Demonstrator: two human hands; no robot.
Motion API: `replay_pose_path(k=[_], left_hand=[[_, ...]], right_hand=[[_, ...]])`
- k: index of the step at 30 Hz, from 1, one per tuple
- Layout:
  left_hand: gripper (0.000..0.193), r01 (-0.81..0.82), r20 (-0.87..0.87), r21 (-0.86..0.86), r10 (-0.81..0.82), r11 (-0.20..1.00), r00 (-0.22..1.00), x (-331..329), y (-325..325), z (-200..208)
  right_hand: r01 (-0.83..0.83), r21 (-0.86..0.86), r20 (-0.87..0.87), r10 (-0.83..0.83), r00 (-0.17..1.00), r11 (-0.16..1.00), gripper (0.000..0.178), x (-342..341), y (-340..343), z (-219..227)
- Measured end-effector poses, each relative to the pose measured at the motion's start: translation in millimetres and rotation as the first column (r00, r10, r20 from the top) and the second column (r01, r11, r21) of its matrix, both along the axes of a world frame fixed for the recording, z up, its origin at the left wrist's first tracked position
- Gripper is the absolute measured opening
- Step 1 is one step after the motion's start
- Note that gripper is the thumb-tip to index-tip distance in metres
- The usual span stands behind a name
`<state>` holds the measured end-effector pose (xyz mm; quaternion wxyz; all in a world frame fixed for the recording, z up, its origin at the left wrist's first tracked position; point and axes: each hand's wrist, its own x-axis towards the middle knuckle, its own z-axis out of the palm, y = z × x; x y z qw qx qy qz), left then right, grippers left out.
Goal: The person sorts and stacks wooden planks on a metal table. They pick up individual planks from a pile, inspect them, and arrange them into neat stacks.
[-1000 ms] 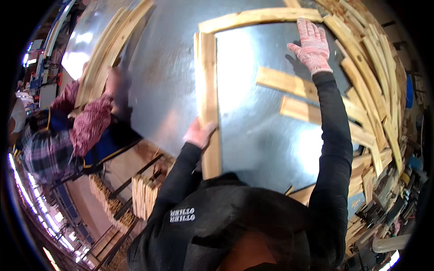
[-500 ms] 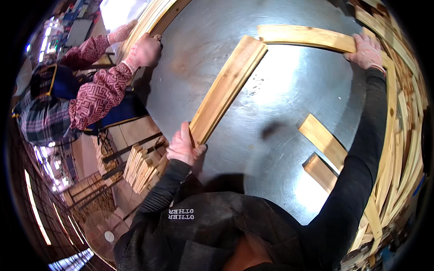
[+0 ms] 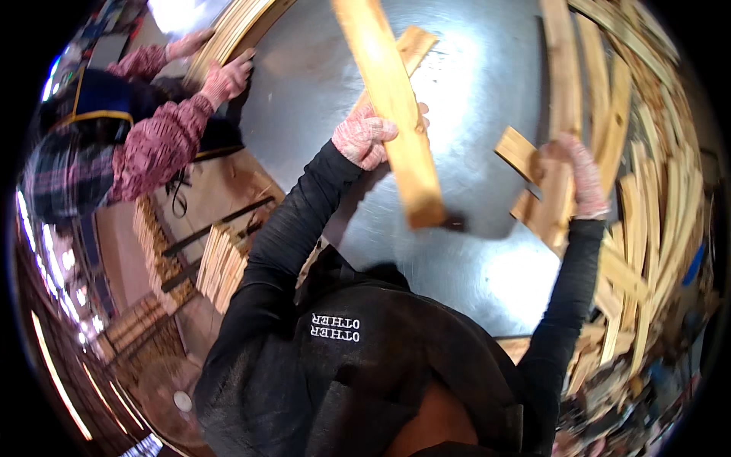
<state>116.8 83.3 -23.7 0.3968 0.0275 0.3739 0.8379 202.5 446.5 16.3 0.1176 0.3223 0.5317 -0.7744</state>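
Note:
My left hand (image 3: 365,139), in a pale pink glove, is closed round a yellowish wooden board (image 3: 392,84) held tilted over the metal table. Fingertips show past the board's right edge. A second board (image 3: 417,47) crosses behind it, partly hidden; whether the same hand grips it too I cannot tell. At the table's right side, my gloved right hand (image 3: 582,177) is closed round a long brownish board (image 3: 562,76) that runs away from me. Beside this hand lie two short wooden offcuts (image 3: 518,151), (image 3: 524,206), partly covered by the board.
The metal table (image 3: 304,91) has a pile of long wooden strips (image 3: 678,175) along its right side. At the far left a co-worker's gloved hands (image 3: 225,80) rest on a stack of boards (image 3: 232,34). More stacked boards (image 3: 222,263) stand below the table's left edge.
My left hand has moved up and right, and a board is now raised and tilted in it. My right hand has come nearer and now holds a long board at the right side.

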Motion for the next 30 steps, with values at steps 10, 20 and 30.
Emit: replay_pose_path(k=[10, 20, 30], left_hand=[[0.034, -0.592, -0.924, -0.371, -0.219, 0.715, 0.315, -39.2, 115.8, -23.9], [0.05, 0.358, 0.113, -0.658, -0.384, 0.662, 0.917, 27.5, 81.1, -1.8], [0.042, -0.384, -0.45, -0.892, -0.401, 0.238, 0.798, -86.1, -82.9, 13.2]], right_hand=[[0.007, -0.718, -0.11, -0.124, 0.986, 0.696, 0.074, 113.0, -122.8, -8.9], [-0.042, 0.113, -0.126, 0.057, 0.99, 0.993, 0.063, 98.9, -185.1, -29.5], [-0.219, 0.967, 0.181, -0.25, 0.951, -0.131, 0.083, 60.6, 43.9, -36.3]])
